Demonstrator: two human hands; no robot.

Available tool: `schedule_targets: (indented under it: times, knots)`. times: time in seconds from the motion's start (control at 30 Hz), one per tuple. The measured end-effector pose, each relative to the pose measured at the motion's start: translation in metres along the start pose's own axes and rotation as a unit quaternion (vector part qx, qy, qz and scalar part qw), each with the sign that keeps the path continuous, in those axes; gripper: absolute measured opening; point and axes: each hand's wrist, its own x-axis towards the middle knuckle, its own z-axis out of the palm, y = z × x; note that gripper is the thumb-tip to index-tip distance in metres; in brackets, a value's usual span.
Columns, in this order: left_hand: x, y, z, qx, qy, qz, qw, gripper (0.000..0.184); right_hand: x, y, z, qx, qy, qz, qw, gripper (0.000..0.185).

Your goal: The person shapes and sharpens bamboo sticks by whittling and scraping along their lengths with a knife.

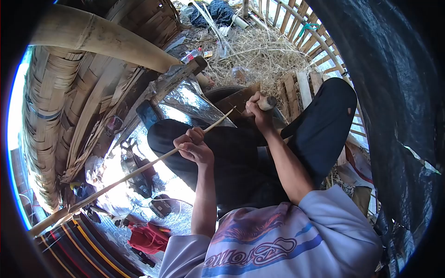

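We've 1 long stick (134, 173) clamped in our L hand (193, 145); R hand (257, 111) grips 1 wooden handle (268, 103), stick's tip near R hand.

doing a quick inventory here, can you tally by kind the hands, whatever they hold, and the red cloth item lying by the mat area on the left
Hands, left and right: 2
Long thin stick, in the left: 1
Wooden handle, in the right: 1
Red cloth item: 1
Total: 5
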Motion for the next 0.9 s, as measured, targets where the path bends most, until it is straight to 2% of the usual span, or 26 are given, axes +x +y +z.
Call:
schedule_targets:
  times: [0.03,0.07,0.1,0.17,0.2,0.23,0.37,0.43,0.47,0.57,0.6,0.63,0.7,0.77,0.83,0.9]
  knots:
    - [-0.003,0.001,-0.005,0.003,0.000,-0.003,1.000,0.043,-0.004,0.003,-0.001,0.051,0.029,-0.021,0.998,0.017]
    - [-0.006,-0.001,-0.010,-0.009,-0.009,0.000,1.000,0.042,-0.003,0.006,-0.003,0.098,0.015,-0.023,0.995,0.016]
    - [-0.005,-0.003,-0.006,-0.025,-0.018,0.007,1.000,0.042,0.003,0.003,-0.004,0.094,0.017,-0.029,0.995,0.016]
    - [-0.007,-0.003,0.000,-0.027,-0.012,0.001,1.000,0.042,0.012,-0.002,-0.007,0.085,0.029,0.021,0.996,0.015]
    - [-0.006,-0.001,0.001,-0.023,-0.007,-0.003,1.000,0.042,0.018,-0.002,-0.007,0.105,0.019,-0.025,0.994,0.017]
    - [-0.007,-0.001,0.001,-0.023,-0.008,-0.001,1.000,0.042,0.017,-0.002,-0.007,0.107,0.019,-0.027,0.994,0.017]
    - [-0.009,-0.002,-0.003,-0.018,-0.018,0.014,1.000,0.042,-0.001,-0.025,0.000,0.076,0.012,0.040,0.996,0.019]
    - [-0.015,0.003,-0.008,-0.009,-0.013,0.007,1.000,0.042,-0.008,-0.063,0.009,0.117,-0.116,-0.019,0.986,0.019]
    - [-0.015,0.004,-0.007,-0.007,-0.014,0.009,1.000,0.042,-0.007,-0.078,0.011,0.084,-0.158,-0.036,0.983,0.025]
    - [-0.014,0.000,-0.005,-0.002,-0.009,0.009,1.000,0.041,-0.004,-0.080,0.006,0.090,-0.164,-0.002,0.982,0.026]
    - [-0.013,-0.001,-0.006,0.001,-0.005,0.009,1.000,0.041,-0.005,-0.072,0.006,0.154,-0.112,0.001,0.982,0.025]
    - [-0.011,0.000,-0.008,0.004,-0.002,0.010,1.000,0.041,0.000,-0.062,0.000,0.273,-0.092,0.010,0.958,0.019]
    - [-0.006,0.000,-0.011,-0.013,0.011,-0.002,1.000,0.041,0.005,-0.055,-0.011,0.279,-0.067,-0.013,0.958,0.018]
    - [-0.007,0.000,-0.005,-0.015,-0.002,0.003,1.000,0.041,-0.004,-0.053,-0.005,0.243,-0.060,0.012,0.968,0.018]
    - [-0.009,0.001,0.001,-0.013,-0.029,0.011,0.999,0.041,-0.011,-0.059,0.003,0.089,-0.075,-0.036,0.993,0.019]
    - [-0.014,0.004,0.001,-0.002,-0.016,0.010,1.000,0.041,-0.014,-0.047,0.002,0.046,-0.082,-0.021,0.995,0.021]
